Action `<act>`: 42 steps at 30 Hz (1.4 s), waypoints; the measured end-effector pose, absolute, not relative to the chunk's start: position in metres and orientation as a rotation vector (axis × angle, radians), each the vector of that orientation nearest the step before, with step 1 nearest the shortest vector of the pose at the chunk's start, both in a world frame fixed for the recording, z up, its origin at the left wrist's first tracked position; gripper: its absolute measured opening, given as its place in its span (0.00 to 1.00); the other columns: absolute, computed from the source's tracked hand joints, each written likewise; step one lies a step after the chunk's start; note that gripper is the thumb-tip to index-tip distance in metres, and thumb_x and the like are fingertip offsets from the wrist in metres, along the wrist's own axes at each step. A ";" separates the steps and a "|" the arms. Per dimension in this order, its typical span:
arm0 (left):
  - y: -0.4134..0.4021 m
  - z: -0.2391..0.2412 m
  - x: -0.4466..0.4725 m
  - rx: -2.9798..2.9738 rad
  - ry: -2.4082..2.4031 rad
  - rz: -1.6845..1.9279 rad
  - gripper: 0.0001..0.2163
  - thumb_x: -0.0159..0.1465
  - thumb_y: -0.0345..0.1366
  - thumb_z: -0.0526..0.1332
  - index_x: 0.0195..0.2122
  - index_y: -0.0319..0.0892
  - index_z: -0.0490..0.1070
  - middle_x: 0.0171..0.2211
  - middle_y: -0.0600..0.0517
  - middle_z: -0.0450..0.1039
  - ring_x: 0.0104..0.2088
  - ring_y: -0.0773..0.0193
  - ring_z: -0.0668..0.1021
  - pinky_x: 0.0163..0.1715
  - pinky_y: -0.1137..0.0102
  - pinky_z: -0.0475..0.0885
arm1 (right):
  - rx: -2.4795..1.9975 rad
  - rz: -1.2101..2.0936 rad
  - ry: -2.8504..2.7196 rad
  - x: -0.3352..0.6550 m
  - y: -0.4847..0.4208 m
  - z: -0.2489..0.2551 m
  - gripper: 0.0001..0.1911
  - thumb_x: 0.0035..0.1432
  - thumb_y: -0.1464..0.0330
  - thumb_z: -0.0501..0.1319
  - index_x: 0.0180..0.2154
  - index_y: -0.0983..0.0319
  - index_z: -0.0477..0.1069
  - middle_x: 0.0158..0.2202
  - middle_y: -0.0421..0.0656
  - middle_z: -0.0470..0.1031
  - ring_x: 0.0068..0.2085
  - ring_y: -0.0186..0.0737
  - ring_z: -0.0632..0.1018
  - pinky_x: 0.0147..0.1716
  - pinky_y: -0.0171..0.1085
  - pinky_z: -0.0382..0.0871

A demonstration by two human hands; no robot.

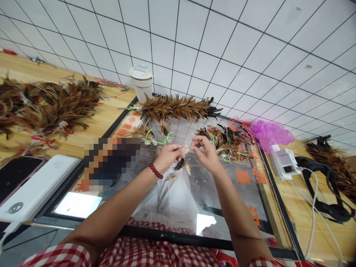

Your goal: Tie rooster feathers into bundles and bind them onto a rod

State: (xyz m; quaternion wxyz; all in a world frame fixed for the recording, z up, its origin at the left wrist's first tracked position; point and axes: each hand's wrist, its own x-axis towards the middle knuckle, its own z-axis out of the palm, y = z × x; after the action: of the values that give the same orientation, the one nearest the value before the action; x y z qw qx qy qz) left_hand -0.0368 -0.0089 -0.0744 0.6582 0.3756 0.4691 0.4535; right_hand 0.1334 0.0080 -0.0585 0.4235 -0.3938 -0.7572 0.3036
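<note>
My left hand (pixel 169 156), with a red bead bracelet on the wrist, pinches a small bunch of brown feathers (pixel 180 164) that hangs below the fingers. Close beside it, my right hand (pixel 205 152) has its fingertips pinched at the top of the same bunch. Both hands hover over a glass-topped board (pixel 244 207) with a black frame. Just beyond them lie a long strip of bound brown feathers (pixel 178 106) and a pile of dark feathers with green ties (pixel 226 142).
A white lidded cup (pixel 142 82) stands by the tiled wall. A heap of feather strips (pixel 47 104) covers the wooden table at left, near a white power bank (pixel 36 187). A pink bag (pixel 268 134), a white device with cable (pixel 283 162) and black straps (pixel 322 185) lie right.
</note>
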 end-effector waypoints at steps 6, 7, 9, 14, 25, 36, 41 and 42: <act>-0.010 -0.074 -0.037 0.881 1.034 0.955 0.17 0.44 0.46 0.71 0.23 0.35 0.73 0.22 0.49 0.73 0.17 0.74 0.67 0.14 0.77 0.53 | -0.991 0.696 -2.000 0.129 0.005 -0.065 0.13 0.60 0.70 0.57 0.47 0.60 0.61 0.35 0.42 0.72 0.35 0.36 0.73 0.39 0.37 0.69; -0.011 -0.074 -0.037 0.889 1.029 0.947 0.17 0.44 0.46 0.71 0.22 0.36 0.73 0.21 0.50 0.72 0.17 0.74 0.66 0.15 0.78 0.53 | -0.987 0.690 -1.989 0.129 0.005 -0.065 0.12 0.60 0.69 0.57 0.47 0.60 0.61 0.35 0.42 0.72 0.35 0.36 0.73 0.39 0.38 0.69; -0.011 -0.073 -0.038 0.903 1.004 0.939 0.17 0.45 0.46 0.70 0.20 0.36 0.71 0.19 0.51 0.70 0.17 0.74 0.66 0.15 0.77 0.53 | -0.990 0.697 -1.962 0.129 0.005 -0.064 0.13 0.60 0.68 0.57 0.47 0.60 0.61 0.35 0.42 0.72 0.35 0.36 0.73 0.40 0.37 0.69; -0.012 -0.072 -0.039 0.883 0.952 0.947 0.14 0.47 0.44 0.69 0.21 0.36 0.72 0.16 0.54 0.65 0.17 0.75 0.63 0.16 0.77 0.52 | -1.030 0.889 -1.914 0.133 0.008 -0.060 0.14 0.61 0.65 0.57 0.49 0.61 0.67 0.36 0.43 0.73 0.37 0.36 0.73 0.42 0.38 0.68; -0.014 -0.071 -0.039 0.884 0.957 0.933 0.16 0.47 0.45 0.69 0.21 0.36 0.72 0.18 0.53 0.67 0.18 0.75 0.64 0.16 0.76 0.52 | -1.037 1.110 -1.761 0.135 0.014 -0.067 0.11 0.54 0.61 0.65 0.30 0.62 0.74 0.28 0.40 0.74 0.32 0.33 0.72 0.36 0.34 0.67; -0.014 -0.071 -0.040 1.018 0.921 0.907 0.14 0.49 0.45 0.68 0.21 0.37 0.73 0.18 0.53 0.67 0.19 0.73 0.64 0.19 0.75 0.56 | -0.926 1.052 -1.904 0.133 0.010 -0.060 0.11 0.57 0.60 0.62 0.30 0.61 0.74 0.28 0.41 0.73 0.33 0.36 0.74 0.37 0.37 0.68; -0.015 -0.075 -0.035 1.218 1.035 1.060 0.11 0.53 0.42 0.65 0.24 0.39 0.75 0.21 0.53 0.70 0.23 0.69 0.68 0.26 0.74 0.63 | -1.046 0.738 -1.978 0.130 0.010 -0.060 0.11 0.59 0.62 0.60 0.29 0.61 0.74 0.27 0.41 0.72 0.31 0.36 0.72 0.34 0.36 0.66; -0.015 -0.076 -0.035 1.224 1.070 1.085 0.11 0.54 0.42 0.65 0.22 0.39 0.74 0.20 0.53 0.70 0.23 0.69 0.68 0.27 0.74 0.63 | -1.062 0.725 -1.980 0.130 0.009 -0.059 0.10 0.59 0.62 0.60 0.29 0.61 0.74 0.27 0.41 0.72 0.31 0.36 0.72 0.33 0.35 0.66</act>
State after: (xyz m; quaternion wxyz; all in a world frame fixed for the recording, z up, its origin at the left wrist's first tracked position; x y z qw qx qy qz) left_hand -0.0353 -0.0149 -0.0765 0.5592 0.5191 0.4538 0.4603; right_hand 0.1299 0.0094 -0.0593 0.3805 -0.4160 -0.7756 0.2839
